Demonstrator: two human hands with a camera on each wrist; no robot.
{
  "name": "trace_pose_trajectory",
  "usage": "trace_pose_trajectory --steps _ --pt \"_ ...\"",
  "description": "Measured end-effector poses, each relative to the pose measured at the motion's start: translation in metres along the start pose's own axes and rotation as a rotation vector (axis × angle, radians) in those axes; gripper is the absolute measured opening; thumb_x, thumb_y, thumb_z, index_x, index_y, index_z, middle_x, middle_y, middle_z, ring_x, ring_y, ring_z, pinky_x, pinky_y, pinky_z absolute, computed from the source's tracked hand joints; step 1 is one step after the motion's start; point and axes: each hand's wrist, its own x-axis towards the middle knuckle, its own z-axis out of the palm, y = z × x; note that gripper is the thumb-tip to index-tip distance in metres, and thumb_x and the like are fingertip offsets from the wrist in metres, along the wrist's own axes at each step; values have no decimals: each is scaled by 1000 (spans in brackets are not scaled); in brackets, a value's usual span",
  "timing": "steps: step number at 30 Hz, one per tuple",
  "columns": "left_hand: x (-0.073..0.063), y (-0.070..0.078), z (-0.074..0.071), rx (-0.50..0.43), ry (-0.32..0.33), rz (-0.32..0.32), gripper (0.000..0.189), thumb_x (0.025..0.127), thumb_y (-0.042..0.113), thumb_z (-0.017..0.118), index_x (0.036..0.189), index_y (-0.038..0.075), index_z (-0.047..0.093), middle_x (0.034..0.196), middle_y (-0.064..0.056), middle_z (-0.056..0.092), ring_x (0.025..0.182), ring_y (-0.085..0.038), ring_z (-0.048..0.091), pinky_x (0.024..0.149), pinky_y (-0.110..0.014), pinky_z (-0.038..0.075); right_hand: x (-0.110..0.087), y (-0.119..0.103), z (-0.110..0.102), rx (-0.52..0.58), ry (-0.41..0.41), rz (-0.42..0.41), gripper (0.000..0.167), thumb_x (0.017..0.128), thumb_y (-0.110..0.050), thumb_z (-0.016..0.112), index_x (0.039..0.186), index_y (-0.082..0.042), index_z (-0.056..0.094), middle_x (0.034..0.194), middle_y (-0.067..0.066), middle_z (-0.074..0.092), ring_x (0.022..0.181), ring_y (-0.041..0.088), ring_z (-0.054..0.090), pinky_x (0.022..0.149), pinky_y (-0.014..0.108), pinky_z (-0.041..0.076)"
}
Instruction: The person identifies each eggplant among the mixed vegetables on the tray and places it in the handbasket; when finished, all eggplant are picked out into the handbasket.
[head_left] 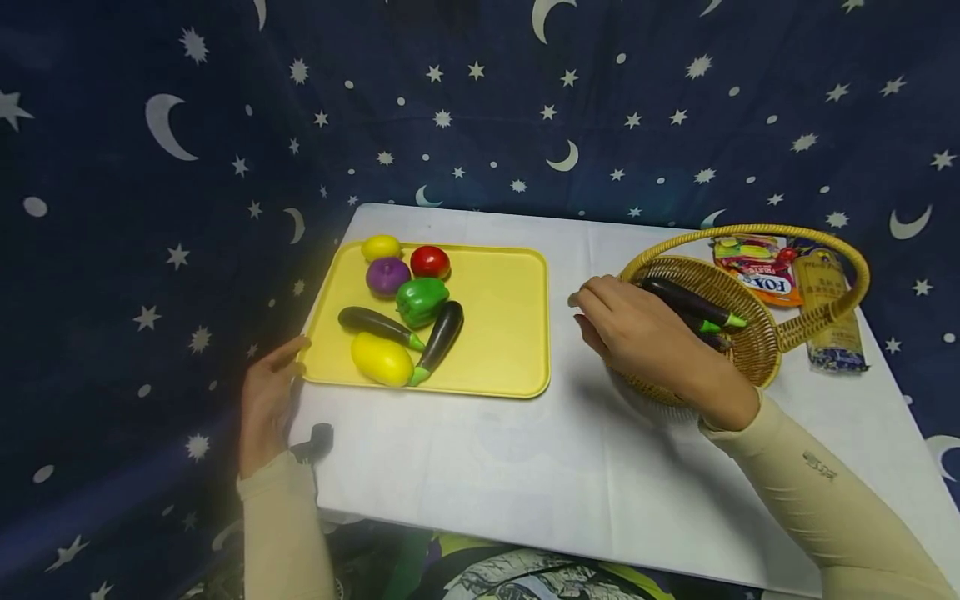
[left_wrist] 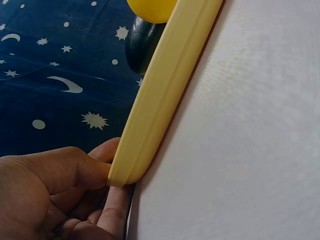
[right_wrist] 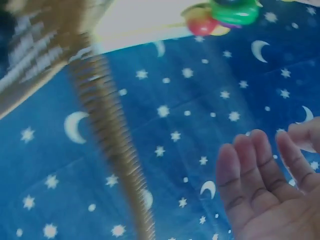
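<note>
My left hand pinches the near left corner of a yellow tray, thumb above and a finger beneath in the left wrist view. On the tray lie a lemon, a tomato, a purple onion, a green bell pepper, two eggplants and a larger yellow fruit. My right hand hovers over the left side of a wicker basket, its fingers loosely extended and holding nothing. Eggplants lie in the basket, partly hidden by that hand.
The basket's tall handle arches over its right side. Behind and right of it lie a FOX'S candy bag and a yellowish packet. A white cloth covers the table; a starry curtain hangs behind.
</note>
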Motion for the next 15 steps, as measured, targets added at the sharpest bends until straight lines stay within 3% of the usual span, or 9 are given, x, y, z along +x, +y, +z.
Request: trace_pose_trajectory --steps 6,10,15 --pt "-1 -1 -1 -1 2 -9 54 105 5 50 148 34 64 173 7 39 165 -17 27 138 -43 22 33 -21 25 91 14 -75 36 96 -1 68 131 2 61 126 18 66 114 33 67 100 44 61" --pt "-1 -3 -2 -35 -12 7 53 105 4 51 149 32 64 172 7 41 165 -16 28 138 -41 24 55 -33 48 144 -78 -88 37 100 -1 66 136 0 60 131 15 65 119 30 66 108 41 59" --pt "0 -5 -3 -42 -53 41 54 105 5 51 152 29 60 173 6 40 165 -16 27 137 -42 28 78 -36 78 161 -235 -57 37 100 2 63 137 -4 61 131 10 65 118 28 65 109 38 57"
